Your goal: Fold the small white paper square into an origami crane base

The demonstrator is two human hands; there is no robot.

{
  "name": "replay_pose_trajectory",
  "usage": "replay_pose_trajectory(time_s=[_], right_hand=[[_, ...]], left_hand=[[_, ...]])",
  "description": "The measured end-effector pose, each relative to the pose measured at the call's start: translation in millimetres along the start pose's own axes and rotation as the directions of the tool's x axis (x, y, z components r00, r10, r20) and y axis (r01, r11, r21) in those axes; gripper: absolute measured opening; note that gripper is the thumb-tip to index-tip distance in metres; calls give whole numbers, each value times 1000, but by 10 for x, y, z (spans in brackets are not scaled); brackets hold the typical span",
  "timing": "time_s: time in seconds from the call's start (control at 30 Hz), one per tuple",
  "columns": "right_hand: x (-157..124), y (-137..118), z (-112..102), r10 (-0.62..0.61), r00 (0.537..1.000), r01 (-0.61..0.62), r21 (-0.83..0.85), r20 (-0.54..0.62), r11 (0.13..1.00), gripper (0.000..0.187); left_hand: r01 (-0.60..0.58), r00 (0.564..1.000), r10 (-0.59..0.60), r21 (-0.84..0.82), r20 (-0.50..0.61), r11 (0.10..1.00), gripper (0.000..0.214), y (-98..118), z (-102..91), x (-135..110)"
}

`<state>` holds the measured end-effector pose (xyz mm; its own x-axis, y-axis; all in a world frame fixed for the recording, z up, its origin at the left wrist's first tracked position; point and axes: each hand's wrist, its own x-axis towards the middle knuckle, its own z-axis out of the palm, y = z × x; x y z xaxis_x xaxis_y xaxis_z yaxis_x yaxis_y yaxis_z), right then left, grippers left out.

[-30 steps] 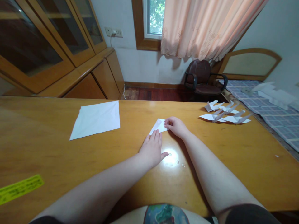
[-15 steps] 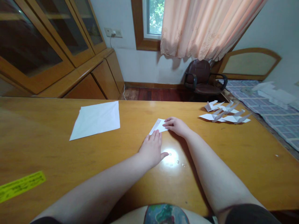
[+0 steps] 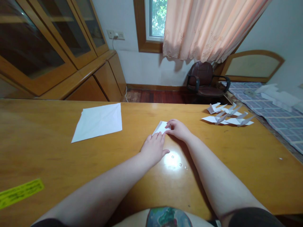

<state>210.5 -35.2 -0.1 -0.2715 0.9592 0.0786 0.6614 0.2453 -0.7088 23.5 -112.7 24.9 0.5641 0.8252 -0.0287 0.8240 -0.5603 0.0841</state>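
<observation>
A small piece of folded white paper (image 3: 161, 127) lies on the wooden table in front of me. My left hand (image 3: 153, 147) rests flat over its near edge, fingers stretched out and thumb spread to the right. At the paper's right end, my right hand (image 3: 178, 129) has its thumb and curled fingers closed on the edge, partly hiding it. Off to the left lies a larger sheet of white paper (image 3: 99, 123) with faint creases. Several folded paper cranes (image 3: 215, 119) stand close together at the far right of the table.
The wooden table (image 3: 113, 183) stretches across the view, with a yellow label (image 3: 21, 193) at lower left. Beyond it are a glass-door cabinet (image 3: 54, 34), a brown armchair (image 3: 202, 78), a pink curtain (image 3: 201, 28) and a bed with a checked cover (image 3: 265, 104).
My right hand's fingers have curled in, and its thumb has moved left along the paper's near edge towards my left fingertips. My left hand has hardly moved.
</observation>
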Motion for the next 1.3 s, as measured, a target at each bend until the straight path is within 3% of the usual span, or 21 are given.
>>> replay_pose_trajectory(time_s=[0.17, 0.37, 0.63, 0.7, 0.8, 0.93, 0.97, 1.07, 1.17, 1.3], right_hand=[[25, 52, 36, 1, 1000, -1, 12, 5, 1000, 18], [21, 49, 3, -21, 999, 21, -11, 31, 1000, 18], [-25, -74, -21, -14, 999, 18, -95, 42, 995, 26], [-41, -116, -12, -11, 1000, 14, -154, 23, 988, 29], [-53, -157, 4, 4, 1000, -3, -209, 4, 978, 33], [-56, -167, 7, 12, 1000, -10, -233, 9, 972, 32], [-56, -166, 3, 5, 1000, -3, -238, 10, 971, 32], [-54, -153, -9, -31, 999, 35, -241, 20, 970, 31], [-37, -113, -11, -69, 998, 71, -229, 14, 971, 29], [-3, -36, 3, -81, 996, 67, -252, -48, 965, 22]], left_hand=[[12, 1000, -12, 18, -15, 1000, 58, 44, -27, -17], [157, 988, -157, 51, 7, 986, 49, 117, -118, -75], [230, 972, -231, 40, 36, 972, 44, 122, -203, -87], [226, 974, -226, 15, 14, 974, 39, 56, -220, -61], [232, 966, -235, -40, -105, 972, 30, -165, -227, 28], [368, 888, -390, -133, -242, 920, 26, -515, -143, 170], [365, 885, -395, -159, -247, 918, 30, -570, -109, 194], [238, 932, -281, -198, -229, 951, 43, -623, -22, 225], [148, 967, -189, -226, -172, 963, 37, -580, -1, 222], [92, 981, -136, -281, -141, 955, 28, -544, -24, 223]])
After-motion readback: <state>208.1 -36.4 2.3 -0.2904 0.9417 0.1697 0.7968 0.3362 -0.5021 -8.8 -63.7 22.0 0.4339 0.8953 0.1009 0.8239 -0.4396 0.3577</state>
